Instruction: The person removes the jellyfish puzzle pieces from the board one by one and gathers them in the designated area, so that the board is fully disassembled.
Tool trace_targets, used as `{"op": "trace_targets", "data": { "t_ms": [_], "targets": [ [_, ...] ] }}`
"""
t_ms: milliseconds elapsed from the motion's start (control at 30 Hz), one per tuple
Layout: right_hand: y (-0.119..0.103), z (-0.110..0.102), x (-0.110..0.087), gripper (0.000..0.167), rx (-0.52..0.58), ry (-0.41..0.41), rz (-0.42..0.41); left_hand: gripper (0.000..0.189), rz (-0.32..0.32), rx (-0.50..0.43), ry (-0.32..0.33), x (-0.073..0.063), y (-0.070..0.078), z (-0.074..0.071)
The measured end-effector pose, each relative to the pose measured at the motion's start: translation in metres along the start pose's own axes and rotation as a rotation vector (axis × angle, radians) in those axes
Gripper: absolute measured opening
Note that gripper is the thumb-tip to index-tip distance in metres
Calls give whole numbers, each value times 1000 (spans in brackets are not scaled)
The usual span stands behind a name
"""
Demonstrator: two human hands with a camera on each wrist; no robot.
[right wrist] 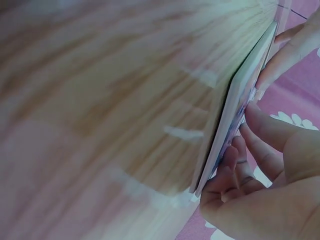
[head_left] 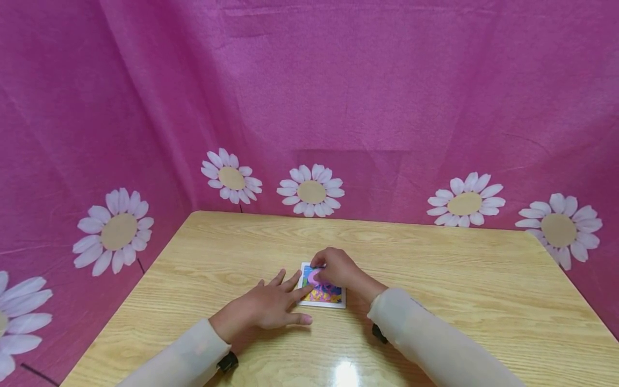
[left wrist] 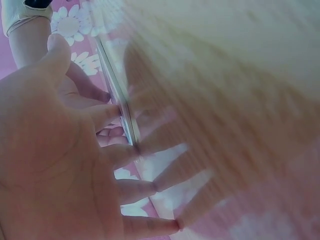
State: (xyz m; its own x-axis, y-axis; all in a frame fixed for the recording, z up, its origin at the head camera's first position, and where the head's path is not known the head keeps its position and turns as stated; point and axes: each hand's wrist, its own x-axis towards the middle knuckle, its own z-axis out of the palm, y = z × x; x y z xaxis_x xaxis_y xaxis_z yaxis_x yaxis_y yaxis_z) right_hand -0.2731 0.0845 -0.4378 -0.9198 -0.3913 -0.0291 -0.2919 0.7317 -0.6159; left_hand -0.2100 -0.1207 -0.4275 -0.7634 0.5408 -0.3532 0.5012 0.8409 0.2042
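A small square picture board (head_left: 323,305) with a white border and a colourful blue, pink and yellow scene lies flat on the table. My left hand (head_left: 273,303) is spread on its left side, palm down, index fingertip reaching over the picture and thumb out below it. From the upper right my right hand (head_left: 337,267) reaches onto the board, fingers bent around a pink rounded shape (head_left: 313,277). In the right wrist view, the right thumb (right wrist: 270,122) and curled fingers meet the board's face (right wrist: 231,132). I cannot tell whether they pinch a loose piece.
The wooden table (head_left: 435,279) has a light grain and a glossy surface, with a bright reflection near its front edge. A pink cloth (head_left: 338,97) with large white daisies hangs behind it and along the left side.
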Motion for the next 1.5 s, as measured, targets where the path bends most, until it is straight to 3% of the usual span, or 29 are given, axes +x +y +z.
{"op": "trace_targets", "data": {
  "t_ms": [300,1500],
  "targets": [
    [-4,2,3,23,48,-28,78,82,12,3,6,-1,1,1],
    [0,-2,5,31,145,-40,117,83,7,14,4,-3,1,-1]
  ]
}}
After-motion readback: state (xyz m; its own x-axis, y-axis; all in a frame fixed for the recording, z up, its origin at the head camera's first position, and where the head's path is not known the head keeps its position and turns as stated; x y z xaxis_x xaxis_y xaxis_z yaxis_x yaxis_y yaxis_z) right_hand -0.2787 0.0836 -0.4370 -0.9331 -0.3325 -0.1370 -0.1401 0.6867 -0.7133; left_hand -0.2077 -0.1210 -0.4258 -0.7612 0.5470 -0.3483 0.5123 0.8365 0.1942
